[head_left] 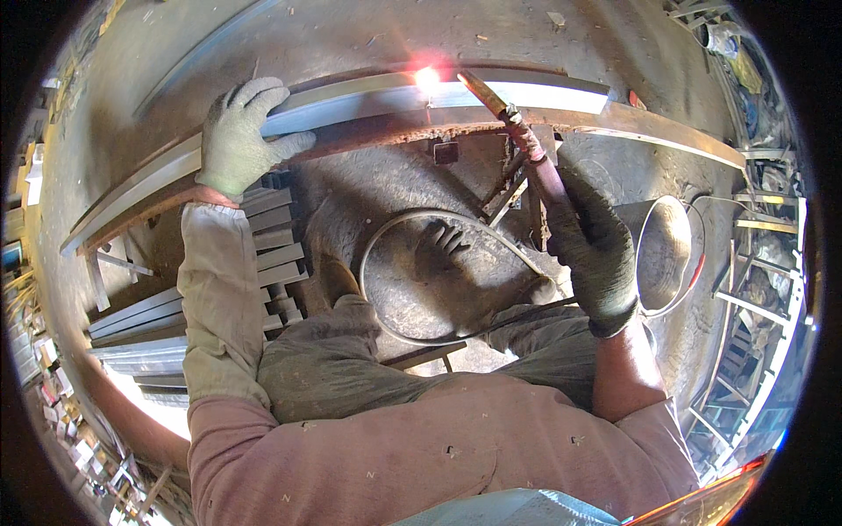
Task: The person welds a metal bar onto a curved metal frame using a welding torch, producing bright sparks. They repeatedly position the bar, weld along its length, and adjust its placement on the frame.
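Observation:
My left hand (243, 136), in a grey-green work glove, spans a long pale metal bar (351, 103), its fingers along the far side and the thumb on the near side. My gloved right hand (598, 250) is wrapped round the handle of a welding torch (535, 149) with a worn, discoloured neck. The torch's nozzle points up and left over the bar. A bright red-white glow (428, 81) shows on the bar just left of the nozzle tip; its glare hides the spot beneath. The bar lies along a rusty brown support beam (395, 133).
A dark cable (362, 254) loops on the floor between my legs. Several metal bars (140, 316) are stacked at left, beside my forearm. A bucket (664, 254) stands right of my right hand. Ladder-like metal frames (763, 307) lie at the far right.

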The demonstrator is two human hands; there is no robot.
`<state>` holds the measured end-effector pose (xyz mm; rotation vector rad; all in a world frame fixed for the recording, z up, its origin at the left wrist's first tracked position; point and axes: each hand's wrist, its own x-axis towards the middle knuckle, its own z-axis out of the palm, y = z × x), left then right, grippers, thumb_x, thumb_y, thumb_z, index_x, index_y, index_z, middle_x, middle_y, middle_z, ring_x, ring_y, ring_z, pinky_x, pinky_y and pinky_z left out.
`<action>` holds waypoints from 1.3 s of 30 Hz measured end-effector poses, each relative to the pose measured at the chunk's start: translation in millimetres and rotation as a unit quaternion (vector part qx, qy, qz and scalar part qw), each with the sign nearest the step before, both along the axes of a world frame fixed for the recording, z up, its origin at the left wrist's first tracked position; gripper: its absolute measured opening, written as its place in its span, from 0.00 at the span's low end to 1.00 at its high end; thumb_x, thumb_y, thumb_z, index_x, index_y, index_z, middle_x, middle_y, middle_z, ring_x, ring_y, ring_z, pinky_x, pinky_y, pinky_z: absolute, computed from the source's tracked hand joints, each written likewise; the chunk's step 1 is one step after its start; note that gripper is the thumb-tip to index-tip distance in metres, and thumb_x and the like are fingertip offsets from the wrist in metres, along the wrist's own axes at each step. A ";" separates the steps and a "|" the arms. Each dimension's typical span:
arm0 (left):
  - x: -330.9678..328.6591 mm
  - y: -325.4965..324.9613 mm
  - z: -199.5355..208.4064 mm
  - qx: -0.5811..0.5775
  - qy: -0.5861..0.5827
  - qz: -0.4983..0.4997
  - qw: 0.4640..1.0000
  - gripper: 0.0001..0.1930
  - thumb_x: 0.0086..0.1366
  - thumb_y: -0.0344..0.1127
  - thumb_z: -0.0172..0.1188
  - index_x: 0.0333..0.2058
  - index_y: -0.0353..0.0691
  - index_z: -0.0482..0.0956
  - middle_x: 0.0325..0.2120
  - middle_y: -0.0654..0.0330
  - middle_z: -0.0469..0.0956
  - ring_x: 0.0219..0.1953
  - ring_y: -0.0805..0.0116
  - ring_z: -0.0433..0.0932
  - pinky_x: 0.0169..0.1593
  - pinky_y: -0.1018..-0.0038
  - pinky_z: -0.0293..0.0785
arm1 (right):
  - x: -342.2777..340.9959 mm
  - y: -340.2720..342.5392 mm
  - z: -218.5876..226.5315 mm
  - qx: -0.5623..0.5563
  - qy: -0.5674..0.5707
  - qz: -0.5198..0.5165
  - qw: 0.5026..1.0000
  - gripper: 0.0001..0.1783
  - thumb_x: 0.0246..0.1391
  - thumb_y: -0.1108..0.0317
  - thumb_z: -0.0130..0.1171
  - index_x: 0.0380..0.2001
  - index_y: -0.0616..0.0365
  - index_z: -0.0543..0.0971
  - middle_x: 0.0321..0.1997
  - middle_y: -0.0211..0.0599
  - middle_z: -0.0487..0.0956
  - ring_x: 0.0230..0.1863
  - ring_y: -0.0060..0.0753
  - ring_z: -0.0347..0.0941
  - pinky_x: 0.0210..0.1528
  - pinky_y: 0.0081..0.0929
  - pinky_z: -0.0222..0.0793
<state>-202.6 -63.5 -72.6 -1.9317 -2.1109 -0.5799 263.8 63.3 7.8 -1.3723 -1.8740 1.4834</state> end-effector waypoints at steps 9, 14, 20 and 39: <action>-2.6 -6.2 -2.7 -0.052 -0.012 0.015 0.998 0.33 0.58 0.47 0.87 0.61 0.41 0.91 0.64 0.54 0.88 0.67 0.47 0.84 0.73 0.55 0.79 | 2.7 1.2 -13.0 -0.025 0.036 0.014 0.999 0.24 0.81 0.67 0.69 0.74 0.61 0.83 0.57 0.35 0.90 0.53 0.20 0.83 0.56 0.25 0.82; 11.0 -6.6 6.6 -0.105 0.033 0.069 0.992 0.38 0.62 0.58 0.83 0.66 0.46 0.89 0.67 0.58 0.85 0.72 0.45 0.78 0.79 0.50 0.72 | -4.3 -1.4 -4.8 -0.021 -0.005 0.038 0.999 0.24 0.81 0.66 0.69 0.73 0.61 0.83 0.54 0.35 0.91 0.52 0.19 0.83 0.56 0.25 0.83; 78.7 0.1 15.1 -0.105 0.145 0.117 0.977 0.47 0.70 0.61 0.75 0.81 0.47 0.72 0.80 0.55 0.71 0.77 0.46 0.72 0.84 0.45 0.62 | -11.6 -4.4 -2.7 0.008 -0.028 0.047 0.998 0.24 0.81 0.65 0.69 0.73 0.61 0.84 0.52 0.35 0.92 0.52 0.19 0.84 0.55 0.26 0.83; 157.3 -6.3 9.2 -0.088 -0.189 -0.128 0.970 0.33 0.60 0.44 0.86 0.62 0.42 0.89 0.67 0.48 0.83 0.71 0.44 0.81 0.73 0.47 0.77 | -9.7 -4.1 -16.3 0.015 -0.003 0.044 0.999 0.25 0.79 0.65 0.71 0.73 0.61 0.83 0.55 0.38 0.92 0.53 0.21 0.85 0.55 0.26 0.83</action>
